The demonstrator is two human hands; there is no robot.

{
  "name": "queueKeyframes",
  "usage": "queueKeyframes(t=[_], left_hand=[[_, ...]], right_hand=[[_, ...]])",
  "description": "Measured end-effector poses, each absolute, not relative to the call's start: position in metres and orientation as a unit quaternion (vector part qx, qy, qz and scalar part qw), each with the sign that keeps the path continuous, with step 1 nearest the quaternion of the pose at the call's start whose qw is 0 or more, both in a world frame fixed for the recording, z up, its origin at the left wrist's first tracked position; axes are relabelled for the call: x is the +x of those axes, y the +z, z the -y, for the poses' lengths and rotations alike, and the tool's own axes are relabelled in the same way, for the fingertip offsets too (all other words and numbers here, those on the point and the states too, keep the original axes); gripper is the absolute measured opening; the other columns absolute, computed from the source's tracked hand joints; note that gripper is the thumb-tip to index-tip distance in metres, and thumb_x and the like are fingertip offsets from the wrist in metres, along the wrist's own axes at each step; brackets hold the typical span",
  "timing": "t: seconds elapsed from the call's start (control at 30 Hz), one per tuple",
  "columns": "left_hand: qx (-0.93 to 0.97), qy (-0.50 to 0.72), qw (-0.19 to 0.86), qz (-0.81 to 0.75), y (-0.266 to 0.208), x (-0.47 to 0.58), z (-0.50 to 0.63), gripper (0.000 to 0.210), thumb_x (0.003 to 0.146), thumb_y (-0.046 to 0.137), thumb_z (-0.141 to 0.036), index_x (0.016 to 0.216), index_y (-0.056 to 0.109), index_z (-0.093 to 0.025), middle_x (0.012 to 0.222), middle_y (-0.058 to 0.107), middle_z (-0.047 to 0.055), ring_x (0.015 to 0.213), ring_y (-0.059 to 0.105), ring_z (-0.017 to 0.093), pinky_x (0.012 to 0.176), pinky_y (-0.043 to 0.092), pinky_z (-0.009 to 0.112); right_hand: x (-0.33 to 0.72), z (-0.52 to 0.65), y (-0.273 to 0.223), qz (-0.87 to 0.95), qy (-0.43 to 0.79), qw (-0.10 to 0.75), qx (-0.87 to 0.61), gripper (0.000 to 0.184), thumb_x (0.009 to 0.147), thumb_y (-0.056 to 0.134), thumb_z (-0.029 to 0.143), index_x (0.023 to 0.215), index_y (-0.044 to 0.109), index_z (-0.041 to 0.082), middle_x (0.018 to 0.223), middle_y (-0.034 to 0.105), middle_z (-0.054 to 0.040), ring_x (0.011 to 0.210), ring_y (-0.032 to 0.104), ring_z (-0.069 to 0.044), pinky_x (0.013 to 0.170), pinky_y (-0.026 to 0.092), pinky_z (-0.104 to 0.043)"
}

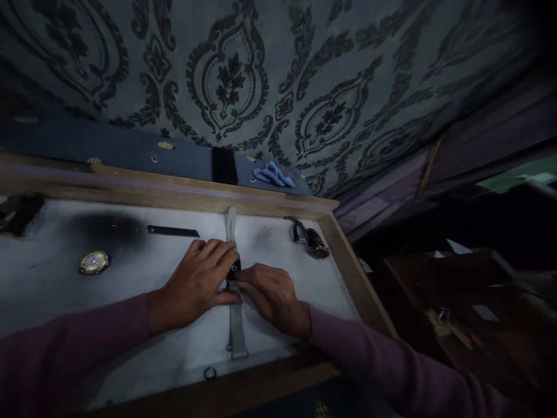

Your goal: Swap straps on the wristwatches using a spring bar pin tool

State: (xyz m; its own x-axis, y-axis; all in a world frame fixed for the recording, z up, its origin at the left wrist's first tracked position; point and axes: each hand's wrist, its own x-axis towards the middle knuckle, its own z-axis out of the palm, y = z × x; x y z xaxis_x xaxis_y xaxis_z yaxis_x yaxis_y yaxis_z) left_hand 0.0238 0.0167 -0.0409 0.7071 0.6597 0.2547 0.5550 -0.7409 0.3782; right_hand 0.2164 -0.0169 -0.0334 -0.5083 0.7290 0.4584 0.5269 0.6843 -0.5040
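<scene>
Left hand [202, 283] spanning smartwatch [235, 269], firmness of grip unclear; right hand [274, 299] pinching its near end. Strap [236, 331] lying straight, unfastened; work looking unfinished.

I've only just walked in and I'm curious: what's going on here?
A person is handling a dark watch with a pale strap, laid lengthwise on a white, wood-rimmed surface. The left hand lies over the watch, and the right hand has its fingertips at the edge. The fingers hide the exact work. A round watch case lies off to the left.
</scene>
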Motion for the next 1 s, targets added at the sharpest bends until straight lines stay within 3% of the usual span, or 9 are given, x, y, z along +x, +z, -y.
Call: queueKeyframes(t=[0.13,0.37,0.57,0.67,0.77,0.87,1.0], left_hand=[[0.912,0.196,0.136,-0.333,-0.041,0.023,-0.017,0.055,0.085,0.057,-0.060,0.117,0.054,-0.016,0.131,0.056,0.014,0.113,0.052,0.031,0.086,0.040,0.043],[0.910,0.166,0.178,-0.335,-0.033,0.021,-0.018,0.050,0.080,0.070,-0.051,0.116,0.053,-0.019,0.140,0.051,0.011,0.120,0.049,0.030,0.090,0.039,0.043],[0.897,0.126,0.241,-0.349,-0.012,0.021,-0.018,0.036,0.081,0.071,-0.037,0.110,0.058,-0.020,0.142,0.050,0.011,0.123,0.050,0.031,0.093,0.042,0.047],[0.904,0.126,0.251,-0.323,-0.007,0.018,-0.019,0.026,0.085,0.059,-0.019,0.111,0.058,-0.021,0.142,0.051,0.010,0.127,0.050,0.028,0.096,0.044,0.045],[0.915,0.141,0.248,-0.285,-0.008,0.012,-0.019,0.045,0.081,0.042,0.000,0.118,0.055,-0.022,0.143,0.050,0.007,0.130,0.048,0.023,0.100,0.044,0.042],[0.921,0.150,0.257,-0.253,-0.009,0.006,-0.019,0.048,0.083,0.037,0.002,0.122,0.055,-0.022,0.139,0.053,0.007,0.127,0.050,0.021,0.102,0.045,0.039],[0.925,0.144,0.248,-0.250,-0.007,0.004,-0.014,0.037,0.088,0.059,-0.016,0.124,0.056,-0.021,0.143,0.045,0.011,0.128,0.046,0.028,0.103,0.044,0.042]], right_hand=[[0.216,0.015,-0.031,0.801,0.236,0.340,-0.433,0.016,0.095,0.053,0.025,0.084,0.064,0.018,0.070,0.069,-0.0042,0.063,0.064,-0.015,0.061,0.050,-0.026],[0.219,0.001,-0.026,0.479,0.559,0.460,-0.497,0.028,0.086,0.064,0.043,0.075,0.058,0.018,0.071,0.068,-0.0020,0.058,0.061,-0.011,0.059,0.048,-0.023],[0.226,-0.006,-0.027,0.328,0.699,0.405,-0.490,0.021,0.081,0.063,0.037,0.078,0.057,0.017,0.067,0.068,-0.0024,0.055,0.061,-0.012,0.056,0.048,-0.023],[0.225,-0.005,-0.028,0.350,0.694,0.376,-0.504,0.015,0.081,0.058,0.031,0.082,0.058,0.016,0.055,0.056,0.0043,0.041,0.044,-0.008,0.042,0.033,-0.019],[0.221,-0.004,-0.029,0.438,0.641,0.365,-0.514,0.012,0.083,0.056,0.030,0.083,0.056,0.018,0.052,0.041,0.0089,0.041,0.030,-0.007,0.040,0.022,-0.019],[0.217,-0.003,-0.029,0.582,0.522,0.356,-0.512,0.009,0.084,0.055,0.027,0.080,0.053,0.019,0.056,0.043,0.0067,0.049,0.035,-0.009,0.044,0.026,-0.020],[0.212,-0.002,-0.027,0.698,0.390,0.315,-0.511,0.006,0.086,0.050,0.017,0.084,0.056,0.019,0.060,0.052,0.0044,0.053,0.044,-0.011,0.051,0.032,-0.021]])
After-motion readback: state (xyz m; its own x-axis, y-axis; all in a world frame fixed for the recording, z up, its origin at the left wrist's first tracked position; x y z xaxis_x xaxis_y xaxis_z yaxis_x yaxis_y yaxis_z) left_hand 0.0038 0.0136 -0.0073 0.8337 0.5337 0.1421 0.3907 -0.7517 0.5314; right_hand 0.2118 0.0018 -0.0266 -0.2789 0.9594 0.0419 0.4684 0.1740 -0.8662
